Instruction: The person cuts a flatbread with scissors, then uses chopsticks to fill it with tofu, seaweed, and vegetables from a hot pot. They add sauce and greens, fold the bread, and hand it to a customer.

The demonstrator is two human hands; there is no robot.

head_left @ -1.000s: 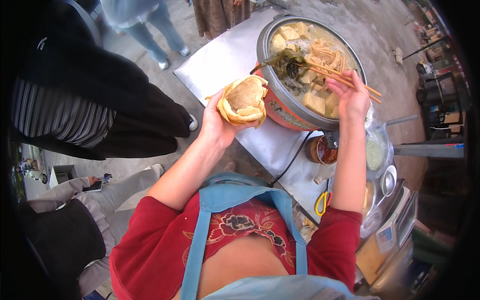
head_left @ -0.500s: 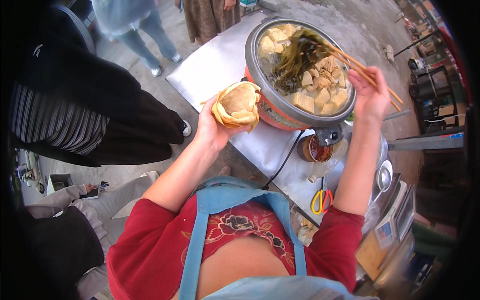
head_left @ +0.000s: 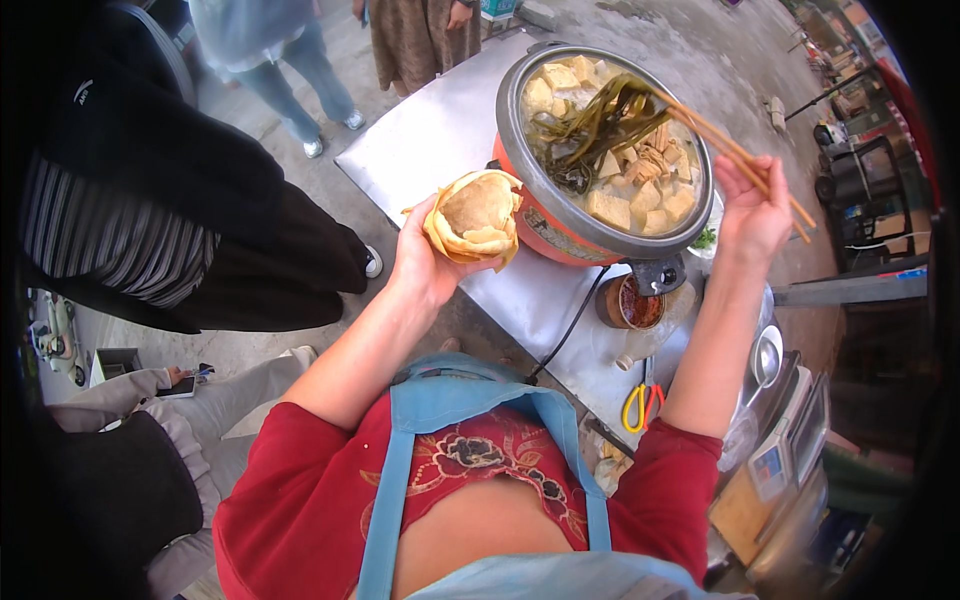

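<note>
My left hand is wrapped round a hollow, layered flatbread, its open side up, just left of the pot. In my right hand is a pair of wooden chopsticks, reaching over the pot's right rim. Their tips grip a bunch of dark green kelp strips, whose lower ends hang into the broth. The orange electric pot with a grey rim holds several tofu chunks and folded tofu skin in cloudy liquid.
On the metal table stand a jar of red chili sauce, a clear bottle and scissors. A ladle lies in a bowl at right. A black cord crosses the near edge. A person in black stands left.
The right hand has shifted slightly down and right with the chopsticks. The kelp is now stretched out toward the left of the pot. My left hand holds the flatbread in nearly the same place.
</note>
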